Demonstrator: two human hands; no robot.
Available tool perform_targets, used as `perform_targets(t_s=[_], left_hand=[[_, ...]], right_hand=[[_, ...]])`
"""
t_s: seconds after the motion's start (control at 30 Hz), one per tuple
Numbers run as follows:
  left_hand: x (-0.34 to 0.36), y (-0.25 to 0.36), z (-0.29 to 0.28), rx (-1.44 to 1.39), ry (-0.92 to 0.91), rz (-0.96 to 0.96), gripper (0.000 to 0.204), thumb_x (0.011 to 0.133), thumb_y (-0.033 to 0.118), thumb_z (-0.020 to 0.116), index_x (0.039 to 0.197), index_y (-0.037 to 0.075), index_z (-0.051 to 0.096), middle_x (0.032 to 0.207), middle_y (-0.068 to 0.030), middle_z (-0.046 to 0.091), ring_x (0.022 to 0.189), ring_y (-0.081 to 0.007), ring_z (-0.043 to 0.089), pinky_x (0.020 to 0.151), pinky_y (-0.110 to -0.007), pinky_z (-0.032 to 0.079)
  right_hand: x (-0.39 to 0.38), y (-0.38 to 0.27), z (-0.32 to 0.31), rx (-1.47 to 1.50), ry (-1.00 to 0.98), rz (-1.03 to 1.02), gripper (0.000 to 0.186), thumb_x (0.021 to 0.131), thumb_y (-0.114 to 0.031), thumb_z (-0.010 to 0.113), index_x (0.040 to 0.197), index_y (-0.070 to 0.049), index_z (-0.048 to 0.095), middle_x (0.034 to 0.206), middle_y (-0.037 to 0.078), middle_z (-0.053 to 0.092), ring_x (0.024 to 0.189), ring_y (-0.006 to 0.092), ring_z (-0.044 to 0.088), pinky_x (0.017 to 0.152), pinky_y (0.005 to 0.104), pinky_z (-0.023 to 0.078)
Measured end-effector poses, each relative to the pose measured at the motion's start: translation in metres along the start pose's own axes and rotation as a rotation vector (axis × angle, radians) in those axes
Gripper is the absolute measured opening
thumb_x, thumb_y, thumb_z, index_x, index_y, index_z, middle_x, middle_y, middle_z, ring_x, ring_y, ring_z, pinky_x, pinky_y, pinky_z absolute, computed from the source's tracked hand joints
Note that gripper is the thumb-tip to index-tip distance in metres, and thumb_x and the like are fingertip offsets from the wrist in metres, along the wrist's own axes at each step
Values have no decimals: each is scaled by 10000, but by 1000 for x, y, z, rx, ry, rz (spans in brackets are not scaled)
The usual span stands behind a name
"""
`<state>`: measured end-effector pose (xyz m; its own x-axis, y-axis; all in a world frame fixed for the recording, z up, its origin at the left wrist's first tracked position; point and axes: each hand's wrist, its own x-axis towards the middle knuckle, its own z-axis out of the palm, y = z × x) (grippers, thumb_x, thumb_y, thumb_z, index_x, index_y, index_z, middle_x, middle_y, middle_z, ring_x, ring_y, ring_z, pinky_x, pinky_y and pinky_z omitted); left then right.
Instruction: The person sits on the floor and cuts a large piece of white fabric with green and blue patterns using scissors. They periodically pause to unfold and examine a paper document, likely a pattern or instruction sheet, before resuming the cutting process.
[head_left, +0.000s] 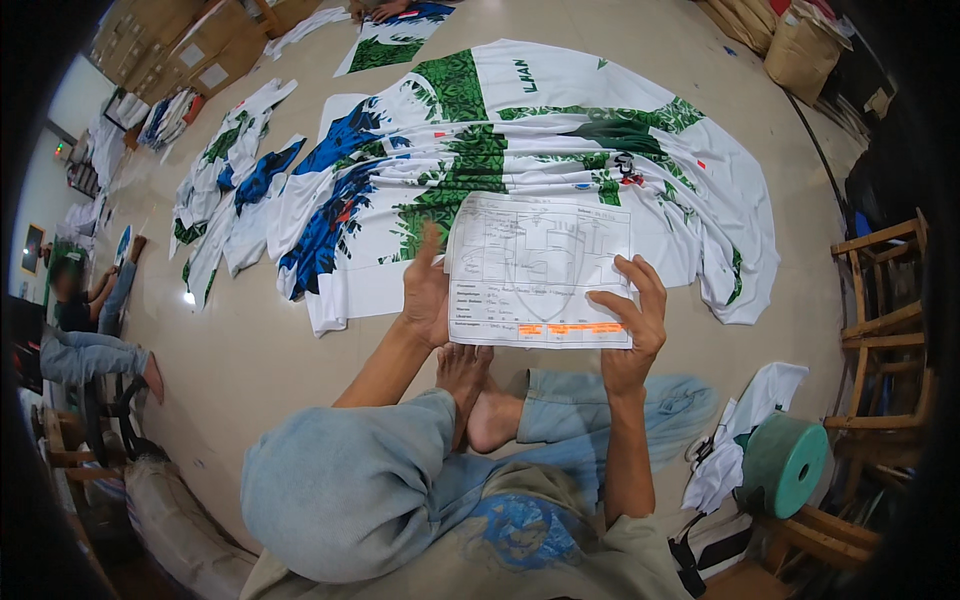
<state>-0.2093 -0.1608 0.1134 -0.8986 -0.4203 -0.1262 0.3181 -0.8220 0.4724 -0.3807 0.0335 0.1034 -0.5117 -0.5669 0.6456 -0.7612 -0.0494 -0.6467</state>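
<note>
A printed paper form (540, 250), with a line drawing of a garment and an orange-marked strip near its bottom, is held up in front of me. My left hand (428, 292) grips its left edge, thumb raised and the other fingers partly hidden behind the sheet. At the right edge, my right hand (638, 312) pinches the paper with bent fingers. Beyond the form, white fabric panels (520, 130) printed in green and blue lie spread and overlapping on the floor. Smaller pieces of similar fabric (225, 170) are heaped to their left.
Cardboard boxes (215, 50) stand at the far left, a brown paper sack (805, 45) at the far right. Wooden stools (880, 310) and a green roll (785, 465) are on my right. Another person (85, 300) sits at the left; someone's hand (388, 10) shows at the top.
</note>
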Motion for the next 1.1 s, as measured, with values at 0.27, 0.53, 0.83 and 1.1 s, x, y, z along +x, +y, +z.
perform_targets(t_s=[0.27, 0.53, 0.83, 1.1], left_hand=[[-2, 4, 8, 117, 129, -22, 544, 1079, 368, 465, 1491, 15, 432, 1449, -183, 547, 1294, -294, 586, 1078, -447, 505], [2, 3, 1, 40, 94, -32, 539, 1084, 379, 445, 1495, 31, 440, 1457, -168, 547, 1302, -304, 578, 1082, -447, 500], [10, -4, -14, 231, 96, -10, 534, 1112, 416, 347, 1537, 97, 393, 1493, -130, 516, 1352, -279, 529, 1136, -456, 446], [3, -13, -3, 446, 82, -35, 867, 944, 650, 544, 1588, 115, 321, 1563, -104, 424, 1398, -263, 459, 1119, -467, 409]], right_hand=[[-1, 1, 6, 14, 13, 16, 255, 719, -186, 796, 957, -97, 800, 1345, 165, 635, 1350, 403, 498, 1116, 502, 393], [-3, 0, 7, 5, -29, 40, 277, 727, -121, 768, 1002, -104, 798, 1361, 163, 628, 1364, 392, 491, 1144, 510, 371], [32, -8, -2, 129, 111, 398, 148, 958, -40, 649, 1057, 35, 730, 820, 86, 742, 737, 116, 648, 768, 305, 523], [38, -8, -11, 168, -29, 219, 164, 951, -60, 676, 1069, 40, 731, 818, 110, 734, 699, 133, 652, 661, 282, 503]])
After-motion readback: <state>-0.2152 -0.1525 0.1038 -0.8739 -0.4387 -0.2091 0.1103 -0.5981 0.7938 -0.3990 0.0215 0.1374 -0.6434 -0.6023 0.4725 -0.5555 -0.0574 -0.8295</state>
